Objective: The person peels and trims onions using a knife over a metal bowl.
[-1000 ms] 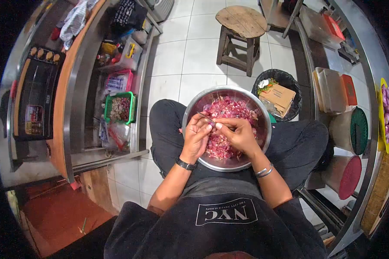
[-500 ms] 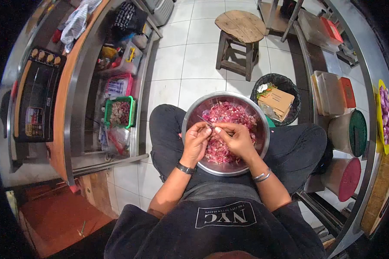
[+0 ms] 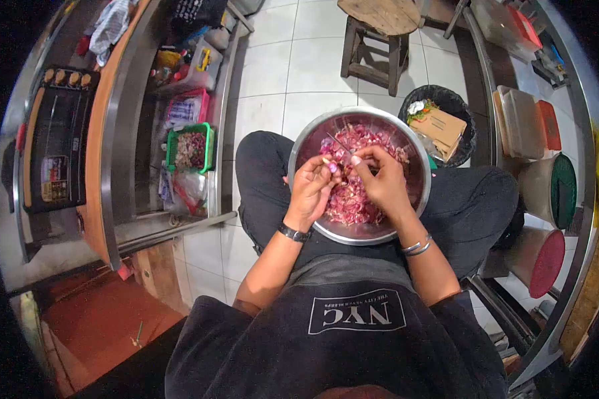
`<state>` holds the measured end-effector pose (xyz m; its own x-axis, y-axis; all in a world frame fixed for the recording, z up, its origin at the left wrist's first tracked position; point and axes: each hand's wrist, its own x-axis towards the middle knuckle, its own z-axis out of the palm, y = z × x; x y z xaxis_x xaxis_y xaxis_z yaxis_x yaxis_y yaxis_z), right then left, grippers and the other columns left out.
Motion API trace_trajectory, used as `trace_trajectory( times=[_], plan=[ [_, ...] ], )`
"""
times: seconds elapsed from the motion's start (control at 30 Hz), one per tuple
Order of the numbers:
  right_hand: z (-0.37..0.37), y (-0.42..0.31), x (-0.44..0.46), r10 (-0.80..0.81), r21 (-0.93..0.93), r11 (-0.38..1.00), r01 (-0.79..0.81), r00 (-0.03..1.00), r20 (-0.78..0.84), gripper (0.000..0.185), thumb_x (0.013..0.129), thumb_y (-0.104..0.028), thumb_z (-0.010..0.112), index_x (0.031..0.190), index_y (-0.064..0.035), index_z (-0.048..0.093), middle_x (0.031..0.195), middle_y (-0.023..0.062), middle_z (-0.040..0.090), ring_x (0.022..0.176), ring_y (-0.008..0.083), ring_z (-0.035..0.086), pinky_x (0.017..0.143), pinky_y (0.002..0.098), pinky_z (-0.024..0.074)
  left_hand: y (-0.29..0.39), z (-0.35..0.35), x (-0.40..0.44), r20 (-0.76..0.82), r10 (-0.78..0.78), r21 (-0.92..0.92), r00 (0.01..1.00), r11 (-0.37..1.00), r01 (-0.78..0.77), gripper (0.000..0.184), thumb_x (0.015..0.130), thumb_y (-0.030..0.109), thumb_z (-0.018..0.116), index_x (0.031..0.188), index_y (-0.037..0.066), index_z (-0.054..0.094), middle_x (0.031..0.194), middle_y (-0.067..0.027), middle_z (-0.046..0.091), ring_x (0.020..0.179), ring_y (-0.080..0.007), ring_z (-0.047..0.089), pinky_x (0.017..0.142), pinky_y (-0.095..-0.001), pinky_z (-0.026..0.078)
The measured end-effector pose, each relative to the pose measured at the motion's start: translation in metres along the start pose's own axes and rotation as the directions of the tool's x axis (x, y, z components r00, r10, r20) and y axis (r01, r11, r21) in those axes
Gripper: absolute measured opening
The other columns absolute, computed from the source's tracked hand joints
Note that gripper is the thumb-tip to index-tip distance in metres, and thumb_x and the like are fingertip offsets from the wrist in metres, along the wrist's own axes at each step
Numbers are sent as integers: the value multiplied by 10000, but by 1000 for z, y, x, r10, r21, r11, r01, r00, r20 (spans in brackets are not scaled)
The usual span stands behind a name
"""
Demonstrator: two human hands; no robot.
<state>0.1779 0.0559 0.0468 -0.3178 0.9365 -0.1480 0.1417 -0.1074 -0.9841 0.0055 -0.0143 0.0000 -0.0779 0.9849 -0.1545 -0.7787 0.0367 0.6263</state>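
Note:
A steel bowl (image 3: 416,189) rests on my lap between my bent legs. Purple-red shallots (image 3: 354,203) fill much of its bottom. Above them, my left hand (image 3: 309,196) pinches a small shallot (image 3: 332,167) between thumb and fingers. My right hand (image 3: 385,179), close beside it, grips a small knife (image 3: 339,141). Its thin blade points up and to the left, and the handle is mostly hidden by my fingers.
Beyond the bowl to the right stands a black-lined bin (image 3: 471,113) holding cardboard and scraps. A wooden stool (image 3: 383,16) is farther ahead. On the left shelf sits a green basket (image 3: 210,147) of shallots. Lidded buckets (image 3: 562,193) line the right side.
My hands have moved slightly apart, and the shallot in my left hand now shows more clearly. The view has shifted, so the bowl appears higher and farther right.

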Motion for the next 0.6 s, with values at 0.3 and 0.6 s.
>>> trace_trajectory(
  times=[0.3, 0.6],
  plan=[
    [-2, -4, -8, -101, 31, 995, 97, 983, 153, 312, 922, -153, 724, 1216, -61, 677, 952, 103, 760, 881, 197, 752, 740, 320, 562, -2, -2, 0, -19, 6, -11, 1000, 1000, -6, 213, 985, 62, 665, 1191, 66, 612, 1090, -46, 695, 999, -165, 680, 886, -341, 565],
    [-2, -4, -7, -177, -10, 983, 182, 967, 184, 283, 935, -192, 717, 1207, -119, 747, 1040, 159, 762, 924, 225, 766, 814, 322, 575, -1, 8, 0, -53, 55, 12, 997, 998, -55, 203, 979, 23, 658, 1174, 67, 624, 1084, -51, 698, 1005, -165, 673, 927, -344, 546]
  ],
)
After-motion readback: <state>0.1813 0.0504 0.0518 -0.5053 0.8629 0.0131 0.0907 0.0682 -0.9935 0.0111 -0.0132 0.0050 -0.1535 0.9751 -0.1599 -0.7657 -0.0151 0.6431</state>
